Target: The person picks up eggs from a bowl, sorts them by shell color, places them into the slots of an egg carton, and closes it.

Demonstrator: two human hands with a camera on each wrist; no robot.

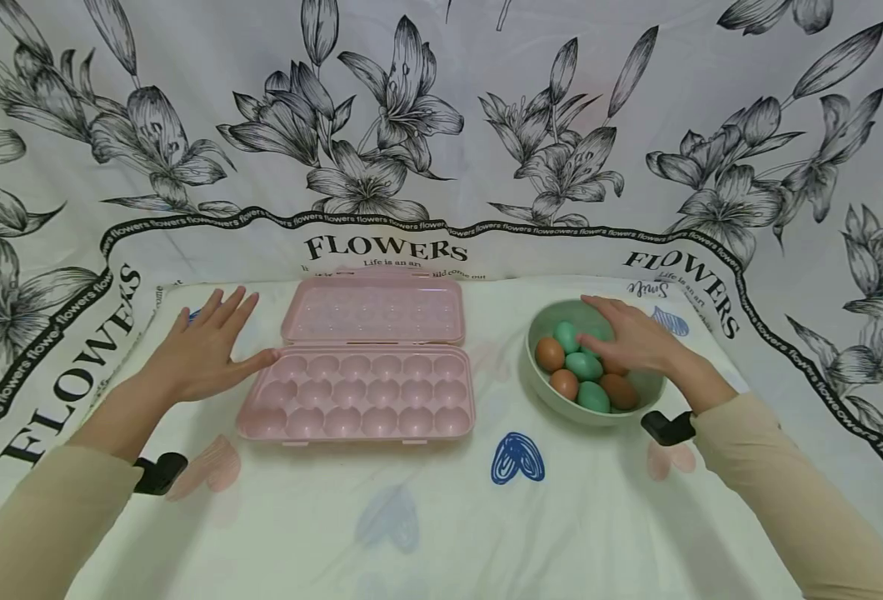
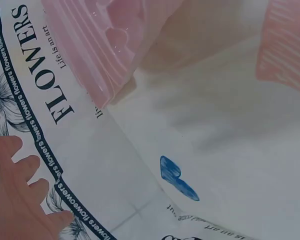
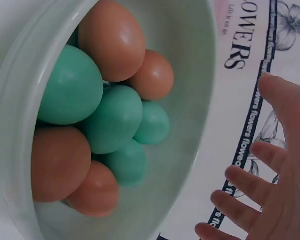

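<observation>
My left hand (image 1: 205, 350) is held with spread fingers beside a pink egg carton (image 1: 359, 429), its thumb overlapping the carton's left rim in the head view. The carton's lid (image 1: 374, 310) is folded back, and its rows of round cups hold nothing. On the right, a pale green bowl (image 1: 539, 396) contains several brown eggs (image 3: 112, 42) and green eggs (image 3: 70, 85). Over the bowl's far right side hovers my right hand (image 1: 629, 333), fingers extended and holding nothing. The right wrist view shows these fingers apart from the eggs.
A white cloth (image 1: 441, 517) with printed hearts covers the table. Behind it hangs a white sheet (image 1: 471, 183) with black flower drawings and lettering. A black wrist mount (image 1: 160, 473) sits under the left wrist, another (image 1: 668, 427) under the right.
</observation>
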